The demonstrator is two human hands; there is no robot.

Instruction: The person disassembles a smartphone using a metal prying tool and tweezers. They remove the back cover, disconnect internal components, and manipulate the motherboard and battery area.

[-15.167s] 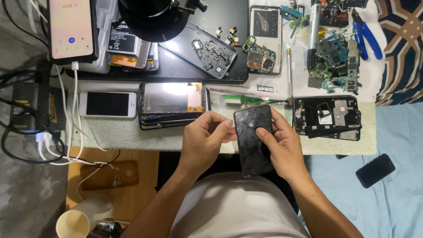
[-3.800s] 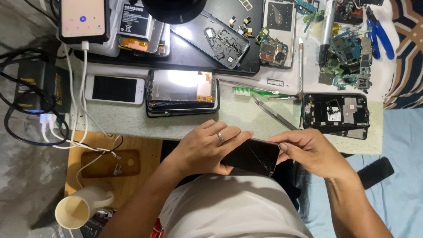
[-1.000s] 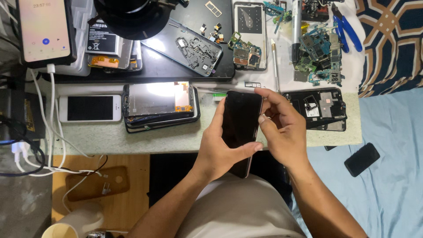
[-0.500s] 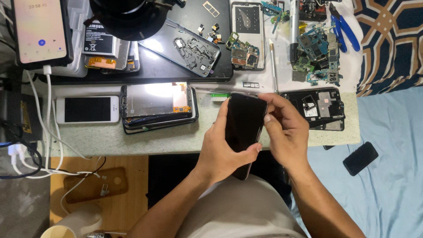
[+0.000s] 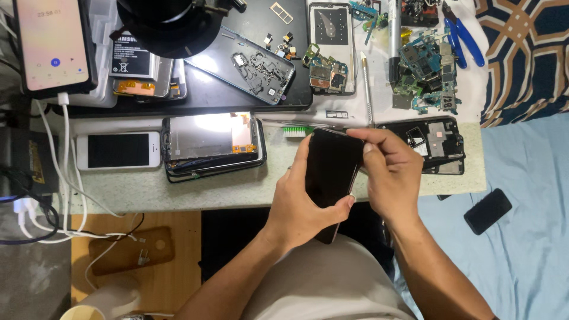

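- While wrapped round the lower half, left hand (image 5: 299,207) fingers (image 5: 339,207) clenched on the slim black glossy smartphone (image 5: 332,172), thumb side along its left edge, fingertips curled over its right edge.
- Right hand (image 5: 391,178) fingers (image 5: 363,137) pinched at the top right corner of the same smartphone, grasping it from the side.
- Held upright and slightly tilted, dark screen facing up, above the front edge of the pale speckled desk (image 5: 178,189) and over the lap.
- Just left of the hands, flat on the desk: opened phone frame with a bright reflective back panel and an orange strip (image 5: 213,142).
- Further left, beside it: white smartphone with a dark screen (image 5: 118,150), lying sideways.
- Just behind the held phone: green-handled brush with white bristles (image 5: 290,128), partly hidden.
- Right of the right hand, near the desk corner: black stripped phone chassis (image 5: 435,142).
- Farther back: black mat (image 5: 249,98) carrying a dark inner phone frame (image 5: 249,62) and small loose parts.
- Back right: heap of green circuit boards (image 5: 424,65) and blue-handled pliers (image 5: 462,35).
- Back left: lit smartphone on a white cable (image 5: 53,44).
- Off the desk, on the blue bed sheet (image 5: 527,249) at right: small black phone (image 5: 488,211).
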